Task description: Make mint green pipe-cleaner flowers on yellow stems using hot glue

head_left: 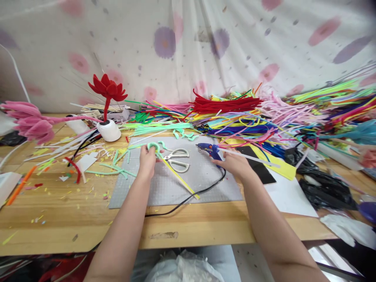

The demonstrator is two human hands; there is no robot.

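My left hand (147, 159) is closed on a curled mint-green pipe cleaner piece (154, 146) over the left part of the grey cutting mat (126, 197). From beside those fingers a yellow pipe cleaner stem (179, 177) slants down to the right; whether it joins the green piece is hard to see. A blue hot glue gun (209, 149) is gripped in my right hand (236, 162), its nozzle pointing left and a pale glue stick (249, 154) sticking out of its rear. Between my hands, scissors with white handles (179, 159) lie spread on the mat.
Cut mint-green pieces (116, 168) lie left of the mat. A red pipe cleaner flower (108, 90) stands in a white pot (109, 131), with pink flowers (32, 119) beside it. Pipe cleaner bundles (226, 105) line the back. The glue gun's black cord (176, 209) crosses the front.
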